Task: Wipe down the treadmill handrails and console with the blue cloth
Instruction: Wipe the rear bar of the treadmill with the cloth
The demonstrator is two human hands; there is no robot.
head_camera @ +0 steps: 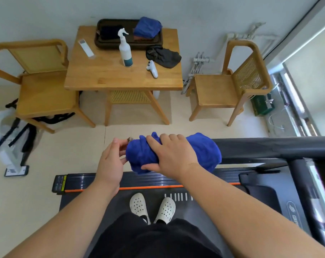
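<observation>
Wall (46,13): pale, plain.
Floor (36,192): beige.
Furniture: wooden table (105,77) between two cane-backed chairs (44,94).
Window (314,84): right, bright.

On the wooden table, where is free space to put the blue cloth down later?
The table's near-left part is bare, bordered by the remote, spray bottle and front edge. The back is crowded: black tray, dark cloth, white controller.
</observation>
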